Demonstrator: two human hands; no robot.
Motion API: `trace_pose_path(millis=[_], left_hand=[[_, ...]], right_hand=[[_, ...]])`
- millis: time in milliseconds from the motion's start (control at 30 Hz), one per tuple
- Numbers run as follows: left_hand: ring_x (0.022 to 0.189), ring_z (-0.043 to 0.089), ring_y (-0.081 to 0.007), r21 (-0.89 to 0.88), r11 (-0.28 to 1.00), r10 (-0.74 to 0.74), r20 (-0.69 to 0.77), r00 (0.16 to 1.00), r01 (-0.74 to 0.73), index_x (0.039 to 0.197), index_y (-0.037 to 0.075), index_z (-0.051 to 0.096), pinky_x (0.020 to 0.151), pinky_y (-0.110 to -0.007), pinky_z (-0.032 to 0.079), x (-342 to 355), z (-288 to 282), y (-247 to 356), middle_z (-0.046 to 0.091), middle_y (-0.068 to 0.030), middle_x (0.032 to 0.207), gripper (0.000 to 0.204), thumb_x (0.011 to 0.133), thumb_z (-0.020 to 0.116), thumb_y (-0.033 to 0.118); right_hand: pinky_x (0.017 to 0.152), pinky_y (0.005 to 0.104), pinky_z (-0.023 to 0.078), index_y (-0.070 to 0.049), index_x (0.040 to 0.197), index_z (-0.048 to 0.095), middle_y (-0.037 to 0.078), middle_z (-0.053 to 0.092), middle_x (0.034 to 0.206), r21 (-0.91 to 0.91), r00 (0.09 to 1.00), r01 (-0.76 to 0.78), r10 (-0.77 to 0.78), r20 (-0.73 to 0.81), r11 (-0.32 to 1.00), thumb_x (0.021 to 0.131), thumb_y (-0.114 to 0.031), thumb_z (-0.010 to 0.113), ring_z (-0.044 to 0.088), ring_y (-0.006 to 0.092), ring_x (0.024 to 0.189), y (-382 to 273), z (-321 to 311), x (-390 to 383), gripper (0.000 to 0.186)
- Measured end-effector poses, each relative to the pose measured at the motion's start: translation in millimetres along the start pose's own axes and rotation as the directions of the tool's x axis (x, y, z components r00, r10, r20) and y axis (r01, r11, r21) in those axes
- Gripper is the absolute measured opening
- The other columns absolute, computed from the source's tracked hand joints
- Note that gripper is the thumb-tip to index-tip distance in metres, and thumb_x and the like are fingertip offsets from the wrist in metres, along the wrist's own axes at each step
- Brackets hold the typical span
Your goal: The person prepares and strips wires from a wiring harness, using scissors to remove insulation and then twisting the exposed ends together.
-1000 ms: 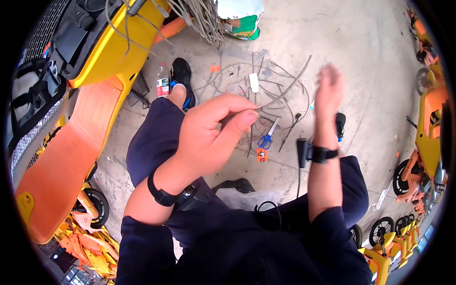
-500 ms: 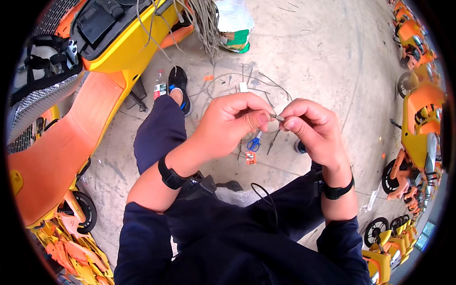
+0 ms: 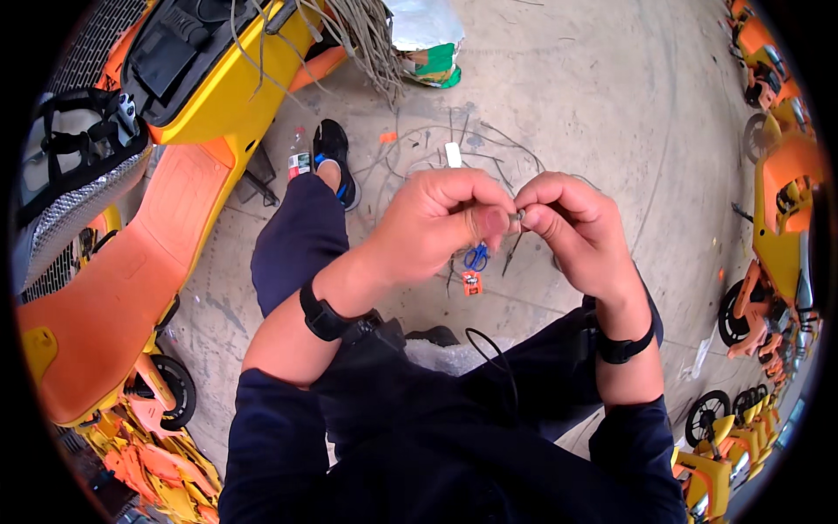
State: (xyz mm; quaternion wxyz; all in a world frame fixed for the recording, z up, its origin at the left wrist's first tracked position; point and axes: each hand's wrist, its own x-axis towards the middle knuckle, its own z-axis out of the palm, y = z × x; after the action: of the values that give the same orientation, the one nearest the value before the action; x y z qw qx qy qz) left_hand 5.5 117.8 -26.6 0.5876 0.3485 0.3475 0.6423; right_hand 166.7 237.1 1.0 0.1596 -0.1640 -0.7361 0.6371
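My left hand (image 3: 441, 227) and my right hand (image 3: 576, 229) meet in front of me, fingertips pinched together on a small grey wire end (image 3: 518, 215). Both wrists wear black bands. Below the hands, on the concrete floor, lie blue-handled scissors (image 3: 476, 257) and a small orange part (image 3: 471, 282). Thin grey wires (image 3: 454, 144) loop on the floor beyond my hands. My legs in dark trousers stretch out, the left foot in a black shoe (image 3: 333, 155).
A yellow and orange scooter (image 3: 166, 175) lies at my left, a bundle of grey cables (image 3: 362, 35) hanging from it. More orange scooters (image 3: 777, 218) line the right edge. A green and white bag (image 3: 428, 44) sits at the top. A small bottle (image 3: 299, 162) stands near my shoe.
One second ago my right hand was raised and open away from the left. It came in and pinched the wire end with the left; both hands have held together since.
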Motion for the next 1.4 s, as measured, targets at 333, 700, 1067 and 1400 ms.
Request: trace_pose_path(millis=[333, 700, 1067, 1400], left_hand=[[0.059, 0.055, -0.0229, 0.950, 0.072, 0.506, 0.228, 0.832, -0.304, 0.082, 0.004, 0.064, 0.057, -0.029, 0.043, 9.9, 1.3, 4.6, 0.062, -0.0071, 0.071, 0.011, 0.073, 0.070, 0.004], [0.050, 0.050, -0.0180, 0.941, 0.224, 0.749, 0.001, 0.663, -0.254, 0.080, 0.004, 0.063, 0.049, -0.028, 0.039, 9.5, 33.6, -9.6, 0.056, -0.0039, 0.060, 0.009, 0.075, 0.071, 0.004], [0.057, 0.050, -0.0161, 0.808, 0.549, 0.642, -0.243, 0.727, -0.215, 0.076, 0.003, 0.060, 0.052, -0.026, 0.040, 8.1, 36.9, -16.5, 0.056, -0.0051, 0.063, 0.011, 0.082, 0.068, 0.009], [0.073, 0.059, -0.0163, 0.873, 0.310, 0.593, 0.132, 0.794, -0.377, 0.091, 0.004, 0.066, 0.068, -0.027, 0.043, 4.1, 11.6, 7.5, 0.065, -0.0038, 0.077, 0.013, 0.078, 0.070, 0.004]], right_hand=[[0.056, 0.0275, 0.045, -0.003, 0.090, 0.065, 0.008, 0.059, 0.075, -0.320, 0.983, 0.039, -0.094, -0.157, 0.947, 0.083, -0.002, 0.063, 0.056, 0.0173, 0.065, 2.1, -3.3, 1.4, 0.008], [0.050, 0.0208, 0.044, 0.001, 0.097, 0.066, 0.008, 0.060, 0.074, -0.345, 0.794, 0.261, -0.404, -0.454, 0.902, 0.077, 0.006, 0.065, 0.056, 0.0116, 0.059, 10.2, 30.6, -6.5, 0.020], [0.053, 0.0232, 0.044, 0.004, 0.099, 0.065, 0.009, 0.059, 0.073, -0.496, 0.720, 0.352, -0.568, -0.399, 0.794, 0.075, 0.009, 0.066, 0.056, 0.0136, 0.061, 8.4, 33.7, 0.7, 0.024], [0.067, 0.0266, 0.052, 0.003, 0.104, 0.062, 0.009, 0.066, 0.083, 0.608, 0.974, -0.224, 0.154, 0.165, 0.761, 0.091, -0.012, 0.058, 0.063, 0.0147, 0.072, 8.2, -15.6, -6.4, 0.021]])
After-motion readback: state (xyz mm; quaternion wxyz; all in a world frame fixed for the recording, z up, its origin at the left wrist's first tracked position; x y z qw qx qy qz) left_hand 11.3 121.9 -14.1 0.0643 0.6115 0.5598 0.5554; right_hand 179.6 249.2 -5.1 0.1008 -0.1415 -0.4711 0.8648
